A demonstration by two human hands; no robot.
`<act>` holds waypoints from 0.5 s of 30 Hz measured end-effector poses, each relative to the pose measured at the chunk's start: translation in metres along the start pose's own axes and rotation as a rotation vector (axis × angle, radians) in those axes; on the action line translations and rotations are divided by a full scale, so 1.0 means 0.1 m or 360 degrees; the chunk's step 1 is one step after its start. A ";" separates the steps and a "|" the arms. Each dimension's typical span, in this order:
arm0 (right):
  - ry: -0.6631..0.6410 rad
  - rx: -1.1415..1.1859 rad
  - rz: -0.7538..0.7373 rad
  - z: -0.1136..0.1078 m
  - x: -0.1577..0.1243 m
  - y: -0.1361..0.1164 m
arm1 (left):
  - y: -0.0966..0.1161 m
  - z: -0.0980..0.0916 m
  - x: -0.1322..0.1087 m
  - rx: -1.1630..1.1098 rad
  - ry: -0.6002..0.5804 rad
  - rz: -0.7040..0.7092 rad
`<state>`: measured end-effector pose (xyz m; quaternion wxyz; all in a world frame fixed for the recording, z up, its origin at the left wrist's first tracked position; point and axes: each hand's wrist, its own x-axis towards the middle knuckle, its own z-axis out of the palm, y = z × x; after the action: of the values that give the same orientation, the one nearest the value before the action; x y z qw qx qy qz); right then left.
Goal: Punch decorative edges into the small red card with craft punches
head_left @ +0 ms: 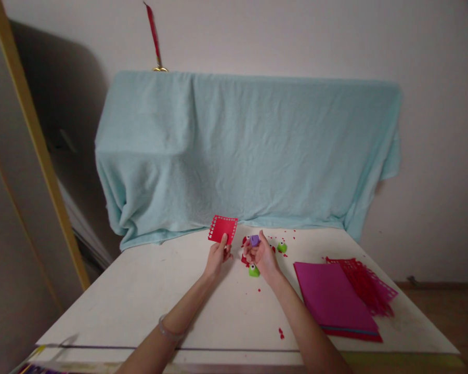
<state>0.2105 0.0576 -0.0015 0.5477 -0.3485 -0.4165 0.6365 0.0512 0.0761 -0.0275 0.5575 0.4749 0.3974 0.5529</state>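
Observation:
My left hand (217,255) pinches a square red paper (223,229) near its lower edge, thumb on top. Rows of punched holes run along the paper's top and side edges. A small purple paper punch (255,240) sits in the closed fingers of my right hand (262,255), just right of the paper and apart from it. Around the right hand lie a green punch with an eye on it (254,270), another green punch (282,246) and red pieces partly hidden behind the fingers.
On the table's right lie a stack of magenta and red paper (333,298) and a heap of red punched paper strips (364,285). Tiny red scraps (281,333) dot the white table (140,301). A light blue cloth (257,150) hangs over something at the back.

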 end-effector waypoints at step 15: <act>-0.0154 0.0570 0.0288 -0.04 -0.05 -0.04 | -0.06 -0.05 0.06 -0.0463 0.0023 -0.0079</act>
<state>0.2163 0.0539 0.0003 0.5208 -0.2506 -0.2896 0.7630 0.0478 0.0832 -0.0341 0.6312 0.3752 0.3285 0.5941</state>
